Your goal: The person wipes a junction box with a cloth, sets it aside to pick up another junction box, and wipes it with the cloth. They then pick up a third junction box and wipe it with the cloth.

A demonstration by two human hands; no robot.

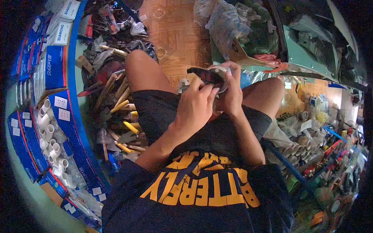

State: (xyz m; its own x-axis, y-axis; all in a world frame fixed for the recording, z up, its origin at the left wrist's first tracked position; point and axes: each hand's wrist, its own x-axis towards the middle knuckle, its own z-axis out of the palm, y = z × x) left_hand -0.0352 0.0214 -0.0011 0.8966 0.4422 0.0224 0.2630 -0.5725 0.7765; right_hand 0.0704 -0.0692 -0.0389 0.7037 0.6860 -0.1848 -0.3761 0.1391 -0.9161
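Note:
Above my lap, both hands meet at a dark rounded object with a pale grey, ring-like rim; its exact kind I cannot make out. My left hand has its fingers bent and pinched against the near side of the object. Around the pale rim on the other side curl the fingers and thumb of my right hand. A small whitish-grey piece shows just beyond my left knuckles; whether it joins the dark object is hidden.
Left of my leg lie several wooden- and yellow-handled tools. Blue boxes and white pipe fittings fill the left shelf. A cardboard box with plastic bags stands ahead right. Goods crowd a blue-framed rack. Brown tiled floor lies ahead.

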